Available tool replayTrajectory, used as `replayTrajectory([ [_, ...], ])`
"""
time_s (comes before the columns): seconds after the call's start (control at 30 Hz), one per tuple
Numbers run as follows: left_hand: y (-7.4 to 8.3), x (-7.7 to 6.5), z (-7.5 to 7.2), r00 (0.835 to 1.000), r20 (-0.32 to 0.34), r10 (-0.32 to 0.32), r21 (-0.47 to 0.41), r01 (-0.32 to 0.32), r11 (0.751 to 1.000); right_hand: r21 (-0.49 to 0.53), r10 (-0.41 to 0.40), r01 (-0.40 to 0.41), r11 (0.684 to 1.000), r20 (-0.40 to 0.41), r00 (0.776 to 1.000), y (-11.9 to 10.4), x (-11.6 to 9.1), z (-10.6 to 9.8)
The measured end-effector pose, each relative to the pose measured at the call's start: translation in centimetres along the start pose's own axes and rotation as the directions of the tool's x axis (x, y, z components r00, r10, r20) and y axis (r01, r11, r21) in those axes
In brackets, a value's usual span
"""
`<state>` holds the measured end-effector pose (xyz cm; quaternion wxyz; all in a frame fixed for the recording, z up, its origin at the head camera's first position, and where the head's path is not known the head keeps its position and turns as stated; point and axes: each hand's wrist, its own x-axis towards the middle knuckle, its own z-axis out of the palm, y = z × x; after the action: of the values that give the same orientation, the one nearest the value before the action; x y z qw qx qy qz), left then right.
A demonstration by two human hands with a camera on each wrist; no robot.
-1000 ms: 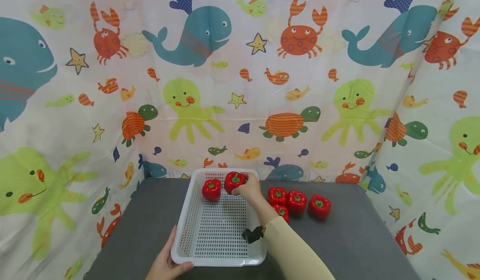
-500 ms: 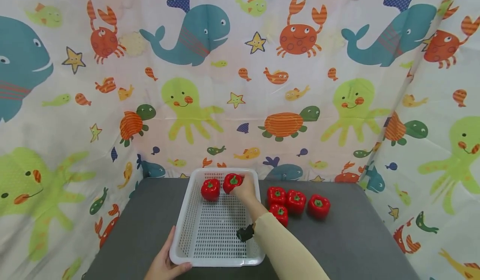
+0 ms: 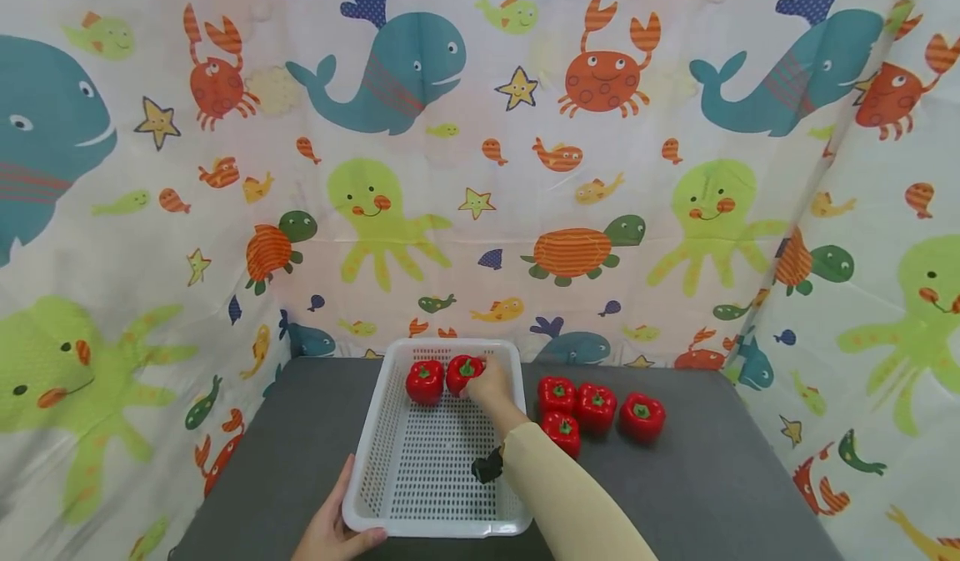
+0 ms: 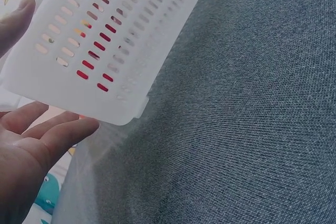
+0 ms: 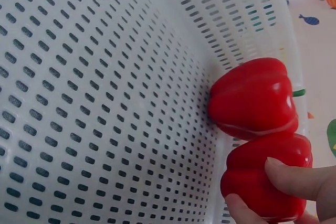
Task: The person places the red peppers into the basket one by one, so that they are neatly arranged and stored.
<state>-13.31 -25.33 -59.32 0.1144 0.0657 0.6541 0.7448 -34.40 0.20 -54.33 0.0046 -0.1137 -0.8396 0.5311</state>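
A white plastic basket (image 3: 442,526) with slotted walls and floor stands on the dark grey table. My left hand (image 3: 332,521) holds its near left corner, thumb at the front wall and fingers along the left side; the left wrist view shows this hand (image 4: 37,145) close up at the corner. Inside, at the far end, sits one red bell pepper (image 3: 425,382). My right hand (image 3: 487,388) grips a second red bell pepper (image 5: 249,174) right beside it. In the right wrist view this pepper lies against the first one (image 5: 254,98), close over the basket floor.
Several more red bell peppers (image 3: 596,408) stand on the table (image 3: 675,494) to the right of the basket, near the right forearm. A curtain (image 3: 480,236) printed with sea animals encloses the table at the back and both sides. A small black device (image 3: 487,466) hangs at the right wrist.
My right hand has lowered the held bell pepper into the basket and slightly left, close against the other one. My left hand stays at the basket corner.
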Motion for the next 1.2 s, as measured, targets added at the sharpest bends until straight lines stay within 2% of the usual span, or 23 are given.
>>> replayTrajectory([
  [0.53, -0.2, 0.0, 0.1, 1.000, -0.001, -0.014, -0.010, 0.014, 1.000, -0.029, 0.038, -0.038, 0.999, 0.015, 0.999, 1.5, 0.8, 1.4],
  [0.73, 0.0, -0.1, 0.1, 1.000, 0.011, -0.012, -0.013, 0.012, 1.000, -0.048, 0.037, -0.036, 0.998, 0.020, 0.999, 1.5, 0.6, 1.3],
  [0.83, 0.3, 0.0, 0.1, 1.000, -0.006, -0.004, 0.003, 0.004, 1.000, -0.046, 0.047, -0.045, 0.998, 0.034, 0.998, 1.3, 0.7, 1.2],
  [1.0, 0.4, 0.3, 0.1, 1.000, -0.025, 0.014, 0.050, -0.013, 0.999, -0.044, 0.022, -0.020, 0.999, 0.046, 0.999, 1.0, 0.8, 0.9],
  [1.2, 0.0, 0.2, 0.0, 1.000, -0.021, -0.013, 0.041, 0.014, 0.999, -0.034, -0.010, 0.013, 0.999, 0.073, 0.997, 1.1, 0.4, 0.7],
])
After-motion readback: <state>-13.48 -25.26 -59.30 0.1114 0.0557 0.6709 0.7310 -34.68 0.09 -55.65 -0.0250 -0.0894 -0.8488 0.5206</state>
